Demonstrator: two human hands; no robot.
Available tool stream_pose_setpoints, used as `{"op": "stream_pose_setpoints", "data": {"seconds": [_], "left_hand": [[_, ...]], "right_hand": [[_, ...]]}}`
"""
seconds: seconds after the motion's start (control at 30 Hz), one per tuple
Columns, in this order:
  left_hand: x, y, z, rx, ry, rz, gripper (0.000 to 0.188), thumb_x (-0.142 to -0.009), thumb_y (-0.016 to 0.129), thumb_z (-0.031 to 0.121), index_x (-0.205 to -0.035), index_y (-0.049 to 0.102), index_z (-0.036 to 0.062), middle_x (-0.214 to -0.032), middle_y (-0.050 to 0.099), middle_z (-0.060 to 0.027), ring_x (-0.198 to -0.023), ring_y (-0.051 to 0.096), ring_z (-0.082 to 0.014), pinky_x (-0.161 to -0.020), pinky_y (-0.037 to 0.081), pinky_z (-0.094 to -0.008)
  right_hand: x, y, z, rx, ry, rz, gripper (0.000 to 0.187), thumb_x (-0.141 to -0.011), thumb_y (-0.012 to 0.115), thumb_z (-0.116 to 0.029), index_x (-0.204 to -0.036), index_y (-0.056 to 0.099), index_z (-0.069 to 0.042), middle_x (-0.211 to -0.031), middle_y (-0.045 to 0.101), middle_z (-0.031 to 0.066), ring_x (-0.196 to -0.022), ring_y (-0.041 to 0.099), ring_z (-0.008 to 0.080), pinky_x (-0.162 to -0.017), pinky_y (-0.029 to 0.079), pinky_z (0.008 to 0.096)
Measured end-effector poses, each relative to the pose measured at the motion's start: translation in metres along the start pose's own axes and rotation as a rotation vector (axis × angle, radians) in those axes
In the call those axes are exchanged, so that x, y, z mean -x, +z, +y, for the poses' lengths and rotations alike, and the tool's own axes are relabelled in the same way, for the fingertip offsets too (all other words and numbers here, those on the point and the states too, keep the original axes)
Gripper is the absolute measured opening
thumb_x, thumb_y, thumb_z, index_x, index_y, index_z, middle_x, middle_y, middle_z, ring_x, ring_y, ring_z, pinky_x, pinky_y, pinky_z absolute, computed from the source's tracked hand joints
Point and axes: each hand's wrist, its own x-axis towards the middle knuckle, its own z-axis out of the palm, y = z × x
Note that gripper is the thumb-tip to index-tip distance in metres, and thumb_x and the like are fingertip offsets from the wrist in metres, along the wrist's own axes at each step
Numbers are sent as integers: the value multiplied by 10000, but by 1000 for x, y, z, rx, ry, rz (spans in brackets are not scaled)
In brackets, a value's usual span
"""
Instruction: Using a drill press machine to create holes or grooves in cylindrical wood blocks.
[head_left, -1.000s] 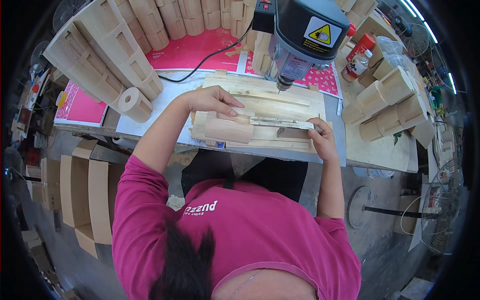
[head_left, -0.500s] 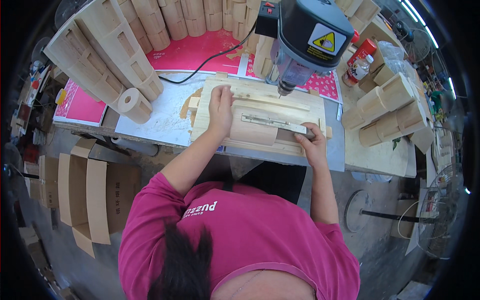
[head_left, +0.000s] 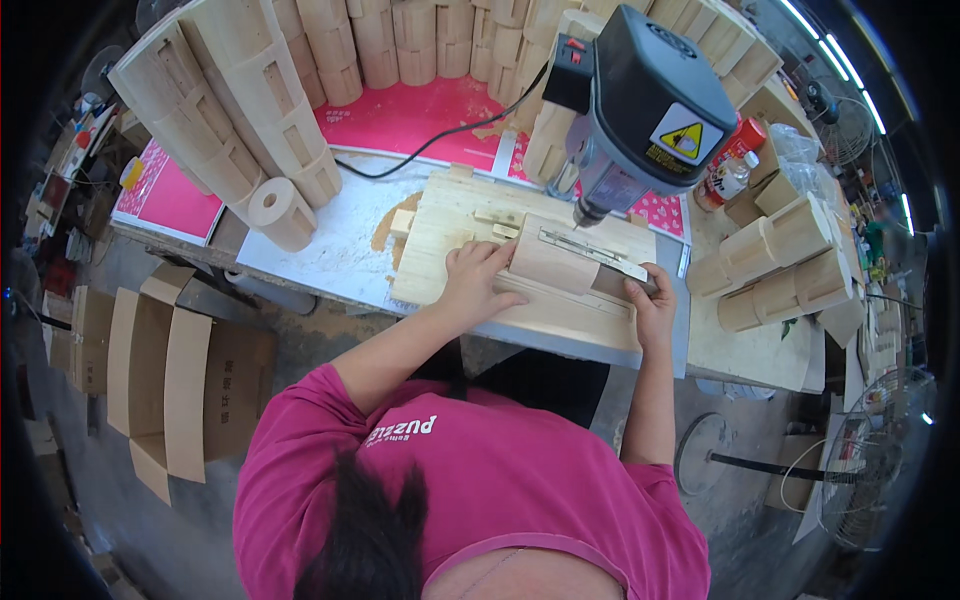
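Note:
A pale wooden cylinder point(head_left: 552, 268) lies on its side on the wooden board point(head_left: 425, 245), slightly below the drill chuck point(head_left: 590, 212). Along its top runs a slotted metal strip point(head_left: 585, 246), whose right end sticks out past the cylinder over a dark part. My right hand point(head_left: 652, 303) pinches that protruding end between thumb and fingers. At the cylinder's left end is my left hand point(head_left: 480, 285), fingertips against it and thumb stretched out along the board. The drill press point(head_left: 660, 95) stands over the board's far right, its bit above the work.
Tall wooden tubes point(head_left: 275, 110) with cut-outs stand behind and to the left, a short wooden roll point(head_left: 282, 215) beside them. At right lie more wooden tubes point(head_left: 775, 250), near a bottle point(head_left: 727, 180). A black cable point(head_left: 420, 155) crosses the table; open cardboard boxes point(head_left: 190, 390) stand on the floor.
The cylinder and metal strip have turned on the board and shifted right, closer to the drill. My left hand has come down and nearer, its fingertips now at the cylinder's left end.

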Motion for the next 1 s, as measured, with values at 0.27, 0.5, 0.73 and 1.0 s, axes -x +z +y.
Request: {"op": "stream_pose_setpoints", "data": {"seconds": [0.27, 0.5, 0.73, 1.0], "left_hand": [[-8, 0, -27, -79, -6, 21, 645, -529, 755, 291, -1116, 552, 121, -863, 526, -21, -902, 460, -227, -779, 279, -374], [-14, -3, -37, 19, -15, -158, 566, -560, 754, 293, -1066, 571, 117, -867, 531, -31, -917, 479, -223, -770, 282, -378], [-17, 2, -48, 103, 20, -139, 538, -553, 762, 291, -1040, 601, 127, -788, 534, -19, -844, 516, -207, -765, 282, -366], [-19, 3, -45, 78, 34, -143, 492, -559, 767, 270, -994, 601, 113, -760, 529, -1, -805, 524, -173, -766, 280, -351]], "right_hand": [[-19, 18, 7, -55, -16, -38, 262, -741, 641, 12, -976, 540, -44, -858, 531, -19, -802, 495, 72, -699, 407, 203], [-21, 9, -15, -32, 82, -192, 257, -780, 610, -30, -1016, 511, -57, -940, 534, 2, -874, 493, 86, -748, 402, 216], [-97, 4, -138, 27, -301, 216, 396, -907, 461, -160, -1261, 336, -34, -1143, 475, 102, -1083, 461, 169, -866, 415, 301], [-140, 20, -193, 651, -434, 142, 415, -927, 390, -343, -989, 576, 23, -785, 591, 100, -774, 572, 177, -687, 433, 285]]}}
